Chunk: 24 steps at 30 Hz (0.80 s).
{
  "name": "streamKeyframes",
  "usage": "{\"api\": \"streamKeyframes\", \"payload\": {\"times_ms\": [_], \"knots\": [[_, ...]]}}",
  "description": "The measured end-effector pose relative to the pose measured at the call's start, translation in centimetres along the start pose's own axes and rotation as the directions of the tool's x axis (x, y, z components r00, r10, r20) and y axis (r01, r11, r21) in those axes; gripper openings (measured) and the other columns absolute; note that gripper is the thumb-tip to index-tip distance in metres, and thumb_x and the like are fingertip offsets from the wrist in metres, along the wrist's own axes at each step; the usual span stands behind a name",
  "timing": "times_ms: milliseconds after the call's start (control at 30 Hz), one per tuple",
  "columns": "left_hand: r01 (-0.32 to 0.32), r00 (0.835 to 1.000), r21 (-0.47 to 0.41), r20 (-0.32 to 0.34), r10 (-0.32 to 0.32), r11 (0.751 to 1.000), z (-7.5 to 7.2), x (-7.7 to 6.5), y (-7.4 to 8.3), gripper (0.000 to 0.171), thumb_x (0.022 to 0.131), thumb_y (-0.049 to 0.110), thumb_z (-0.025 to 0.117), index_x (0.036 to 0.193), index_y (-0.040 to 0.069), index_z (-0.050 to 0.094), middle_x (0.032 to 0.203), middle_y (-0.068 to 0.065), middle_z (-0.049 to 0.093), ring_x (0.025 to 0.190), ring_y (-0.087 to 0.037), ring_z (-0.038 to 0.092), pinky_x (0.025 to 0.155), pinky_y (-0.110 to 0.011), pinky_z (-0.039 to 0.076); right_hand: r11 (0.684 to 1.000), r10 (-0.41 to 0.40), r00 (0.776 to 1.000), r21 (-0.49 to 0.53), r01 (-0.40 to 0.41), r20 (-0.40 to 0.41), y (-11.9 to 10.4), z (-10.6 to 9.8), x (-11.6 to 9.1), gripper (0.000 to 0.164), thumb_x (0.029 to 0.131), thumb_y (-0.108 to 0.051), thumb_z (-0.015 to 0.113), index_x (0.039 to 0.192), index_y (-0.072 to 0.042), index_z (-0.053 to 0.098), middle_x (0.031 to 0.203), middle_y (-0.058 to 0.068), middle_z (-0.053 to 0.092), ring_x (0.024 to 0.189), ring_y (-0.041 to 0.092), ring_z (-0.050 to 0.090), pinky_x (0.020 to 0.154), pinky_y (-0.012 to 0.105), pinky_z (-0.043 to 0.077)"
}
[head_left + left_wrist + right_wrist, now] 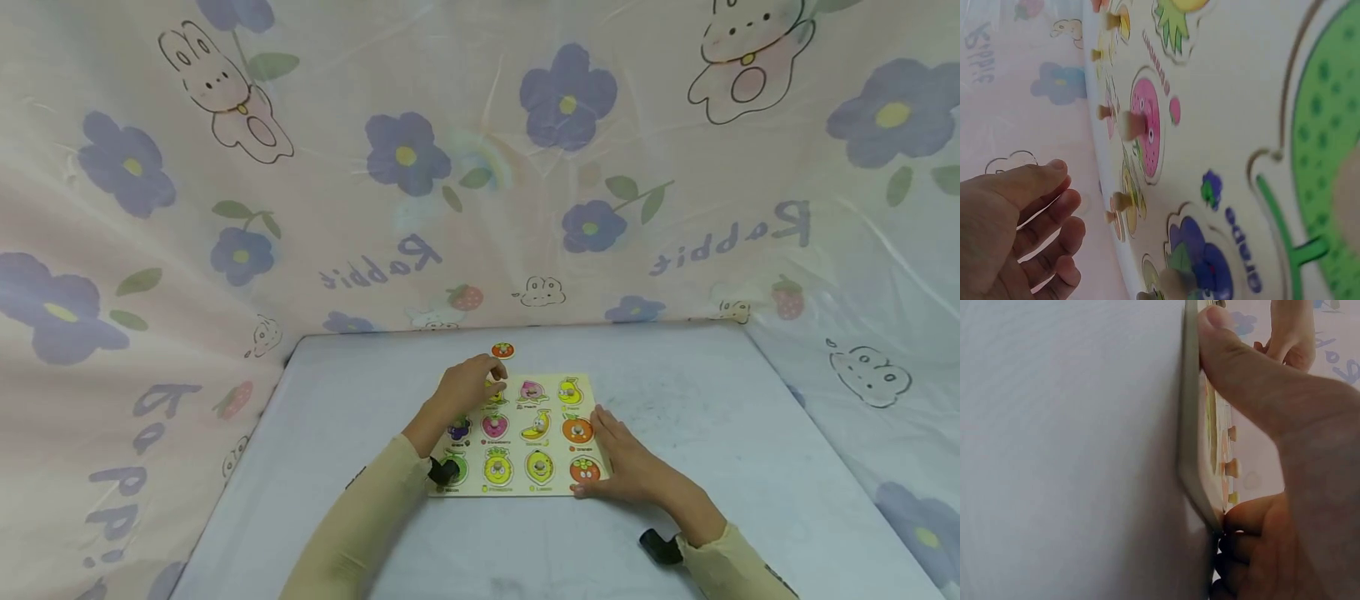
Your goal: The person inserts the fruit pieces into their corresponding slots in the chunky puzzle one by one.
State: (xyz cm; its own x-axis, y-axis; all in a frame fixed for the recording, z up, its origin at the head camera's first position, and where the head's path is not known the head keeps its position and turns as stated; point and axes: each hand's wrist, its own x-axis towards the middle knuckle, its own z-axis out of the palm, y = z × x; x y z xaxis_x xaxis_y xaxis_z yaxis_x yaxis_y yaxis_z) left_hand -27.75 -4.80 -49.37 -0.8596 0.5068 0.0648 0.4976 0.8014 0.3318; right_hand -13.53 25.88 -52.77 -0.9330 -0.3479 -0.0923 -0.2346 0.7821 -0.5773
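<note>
A wooden fruit peg puzzle [517, 442] lies flat on the table, its pictures including a melon, pineapple, lemon, grapes and strawberry. Over its far left part hovers my left hand [467, 387], fingers loosely bent and holding nothing. The left wrist view shows that hand [1029, 231] apart from the pegged strawberry piece [1147, 128] and grape piece [1204, 259]. Just beyond the board's far edge lies a round orange-red puzzle piece [502, 350]. With thumb and fingers spread, my right hand [633, 467] rests against the board's near right corner; its thumb [1241, 369] touches the near edge.
A pale-covered table [697, 417] bears the board. Behind and beside it hangs a curtain [480, 167] printed with rabbits and purple flowers. Black wrist devices show at the left cuff [444, 472] and the right cuff [660, 547].
</note>
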Motion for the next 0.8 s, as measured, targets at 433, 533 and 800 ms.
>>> {"api": "streamKeyframes", "payload": {"times_ms": [433, 533, 800], "knots": [[0.085, 0.996, -0.062, -0.031, -0.087, 0.994, -0.6, 3.9, -1.2, 0.025, 0.106, 0.032, 0.072, 0.127, 0.018, 0.073, 0.123, 0.002, 0.072, 0.108, -0.020, 0.070, 0.091, -0.044, 0.058, 1.000, -0.027, 1.000, -0.010, 0.026, -0.014, 0.0, -0.1, -0.1, 0.138, 0.077, -0.063, 0.092, 0.164, 0.014, 0.018, 0.174, 0.032, 0.013, 0.159, 0.054, 0.016, 0.124, 0.068, 0.022], [0.095, 0.995, -0.067, -0.036, -0.098, 0.993, -0.4, 4.8, -1.4, 0.026, 0.106, 0.033, 0.071, 0.127, 0.018, 0.073, 0.123, 0.002, 0.072, 0.105, -0.018, 0.069, 0.088, -0.043, 0.057, 1.000, -0.012, 1.000, 0.002, 0.012, -0.005, -0.1, -0.1, -0.1, 0.138, 0.077, -0.063, 0.092, 0.165, 0.013, 0.016, 0.175, 0.031, 0.012, 0.160, 0.052, 0.014, 0.125, 0.067, 0.021], [0.131, 0.990, -0.107, -0.043, -0.136, 0.986, 0.3, 6.3, -1.7, 0.024, 0.106, 0.029, 0.071, 0.126, 0.015, 0.073, 0.120, -0.003, 0.072, 0.098, -0.018, 0.066, 0.088, -0.044, 0.055, 1.000, -0.018, 1.000, -0.005, 0.018, -0.009, -0.2, -0.2, -0.2, 0.137, 0.077, -0.063, 0.092, 0.164, 0.013, 0.018, 0.174, 0.031, 0.013, 0.160, 0.052, 0.015, 0.125, 0.066, 0.022]]}}
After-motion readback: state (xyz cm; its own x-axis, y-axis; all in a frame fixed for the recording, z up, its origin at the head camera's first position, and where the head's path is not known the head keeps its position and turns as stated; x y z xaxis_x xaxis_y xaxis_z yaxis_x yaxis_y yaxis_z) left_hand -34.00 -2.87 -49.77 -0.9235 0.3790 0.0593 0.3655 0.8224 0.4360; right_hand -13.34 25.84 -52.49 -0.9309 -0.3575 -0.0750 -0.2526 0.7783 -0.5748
